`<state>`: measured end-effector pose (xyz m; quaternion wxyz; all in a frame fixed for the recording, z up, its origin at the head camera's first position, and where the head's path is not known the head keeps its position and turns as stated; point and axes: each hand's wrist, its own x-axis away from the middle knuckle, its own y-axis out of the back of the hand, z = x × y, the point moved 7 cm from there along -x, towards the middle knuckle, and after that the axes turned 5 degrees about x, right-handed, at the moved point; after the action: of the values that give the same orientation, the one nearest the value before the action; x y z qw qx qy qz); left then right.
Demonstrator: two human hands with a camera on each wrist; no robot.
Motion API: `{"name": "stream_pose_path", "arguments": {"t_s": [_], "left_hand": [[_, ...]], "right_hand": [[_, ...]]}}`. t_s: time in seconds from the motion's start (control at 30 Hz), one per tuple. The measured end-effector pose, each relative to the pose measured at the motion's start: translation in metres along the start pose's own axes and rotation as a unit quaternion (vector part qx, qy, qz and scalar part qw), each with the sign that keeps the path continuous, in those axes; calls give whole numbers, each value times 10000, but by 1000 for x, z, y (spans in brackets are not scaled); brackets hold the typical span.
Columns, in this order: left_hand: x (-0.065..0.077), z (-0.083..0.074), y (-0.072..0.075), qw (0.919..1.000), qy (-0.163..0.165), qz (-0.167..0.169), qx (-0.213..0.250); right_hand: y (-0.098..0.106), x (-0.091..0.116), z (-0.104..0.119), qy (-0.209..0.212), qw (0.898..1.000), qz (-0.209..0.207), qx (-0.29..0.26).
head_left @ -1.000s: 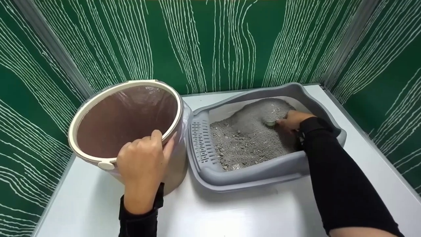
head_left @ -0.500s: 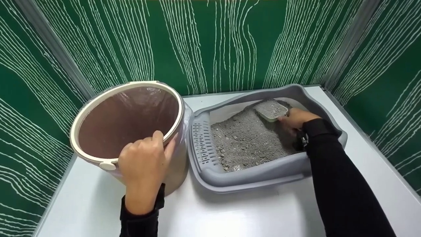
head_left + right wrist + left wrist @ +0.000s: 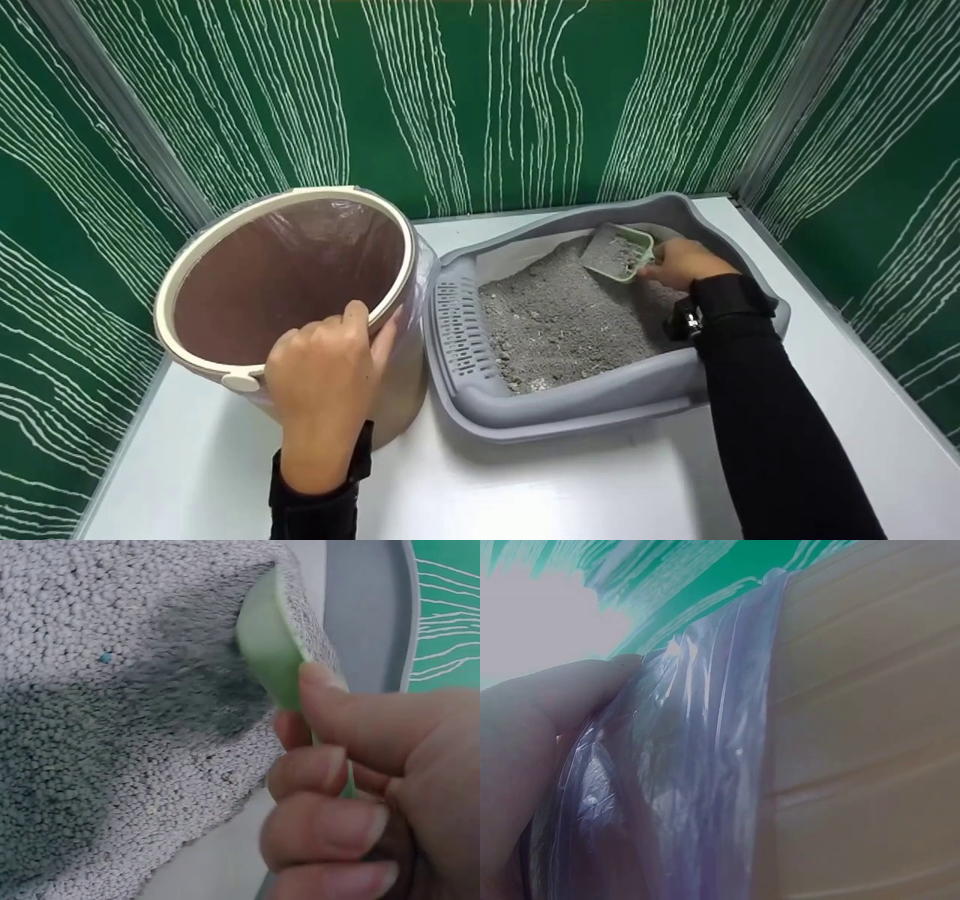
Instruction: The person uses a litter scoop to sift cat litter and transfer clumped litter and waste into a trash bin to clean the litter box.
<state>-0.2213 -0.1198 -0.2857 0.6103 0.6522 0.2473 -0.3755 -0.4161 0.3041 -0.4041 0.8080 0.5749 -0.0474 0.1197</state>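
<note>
My right hand grips the handle of a green litter scoop over the far right part of a grey litter box. Grey granular litter fills much of the box, and some lies in the scoop's tilted bowl. In the right wrist view the thumb and curled fingers wrap the green handle, and the scoop is close to the litter's surface. My left hand grips the near right rim of a beige trash can. A clear plastic liner folds over its rim.
The litter box's perforated ledge faces the trash can, which stands right beside it. Both are on a white table. Green walls with white line patterns enclose the back and sides.
The scoop has come up out of the litter and tilted; its heaped load has shrunk, leaving part of the green bowl bare. My left hand keeps its hold on the can's rim.
</note>
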Motion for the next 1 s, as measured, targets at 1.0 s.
{"name": "stream_pose_path", "arguments": {"t_s": [1.0], "left_hand": [[0,-1,2,9999,-15,-103,49]], "right_hand": [[-3,0,11,66,9726,541,-2262]]}}
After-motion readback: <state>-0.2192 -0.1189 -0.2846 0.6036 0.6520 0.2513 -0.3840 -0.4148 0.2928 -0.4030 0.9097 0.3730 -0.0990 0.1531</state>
